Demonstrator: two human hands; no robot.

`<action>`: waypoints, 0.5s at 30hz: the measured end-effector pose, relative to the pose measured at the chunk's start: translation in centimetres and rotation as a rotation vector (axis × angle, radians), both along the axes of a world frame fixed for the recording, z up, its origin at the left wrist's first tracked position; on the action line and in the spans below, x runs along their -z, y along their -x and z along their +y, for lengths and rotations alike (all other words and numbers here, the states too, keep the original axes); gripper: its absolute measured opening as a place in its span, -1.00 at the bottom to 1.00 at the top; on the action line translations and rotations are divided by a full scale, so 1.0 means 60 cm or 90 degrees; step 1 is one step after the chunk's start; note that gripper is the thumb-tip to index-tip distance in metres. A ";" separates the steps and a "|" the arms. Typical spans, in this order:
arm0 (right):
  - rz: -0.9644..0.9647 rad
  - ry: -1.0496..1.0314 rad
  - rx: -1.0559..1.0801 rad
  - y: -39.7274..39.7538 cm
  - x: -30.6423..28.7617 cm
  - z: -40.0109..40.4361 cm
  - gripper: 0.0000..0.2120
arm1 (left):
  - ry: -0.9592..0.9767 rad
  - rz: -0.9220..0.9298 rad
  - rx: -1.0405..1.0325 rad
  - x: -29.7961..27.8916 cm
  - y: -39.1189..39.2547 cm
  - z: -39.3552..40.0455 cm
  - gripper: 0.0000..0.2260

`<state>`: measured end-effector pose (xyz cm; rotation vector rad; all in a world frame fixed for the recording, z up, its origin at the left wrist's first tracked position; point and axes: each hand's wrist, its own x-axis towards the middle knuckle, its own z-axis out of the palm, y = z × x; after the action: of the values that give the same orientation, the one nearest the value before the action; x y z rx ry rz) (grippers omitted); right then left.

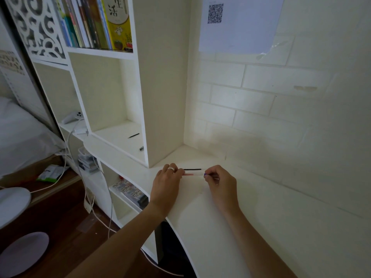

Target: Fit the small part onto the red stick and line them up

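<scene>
Between both hands, a clear pen barrel (193,174): left hand (166,182) pinches one end, right hand (219,182) fingers (207,176) pinch the other, black refill (192,169) just behind.

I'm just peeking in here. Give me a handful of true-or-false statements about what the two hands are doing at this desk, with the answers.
1. Both hands hold one clear pen between them. True: the left hand grips one end, the right hand pinches the other.
2. A thin black stick lies on the desk just behind the pen. True.
3. The left hand wears no ring. False: a pale ring sits on one finger.
4. The sheet with the square code lies flat on the desk. False: it hangs on the wall.
</scene>
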<state>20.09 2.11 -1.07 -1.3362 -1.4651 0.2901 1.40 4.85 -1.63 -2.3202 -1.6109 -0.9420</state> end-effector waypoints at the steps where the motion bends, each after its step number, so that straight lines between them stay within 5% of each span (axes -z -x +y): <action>1: -0.007 -0.003 -0.002 0.000 0.000 0.000 -0.81 | 0.000 0.000 0.003 0.000 0.000 0.000 -0.79; 15: 0.012 0.031 -0.056 0.005 -0.006 -0.008 -0.70 | 0.020 -0.011 0.013 -0.006 -0.001 -0.006 -0.82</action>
<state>19.76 1.65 -0.72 -1.3063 -1.5114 0.3967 1.44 4.52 -1.25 -2.3599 -1.6222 -0.9508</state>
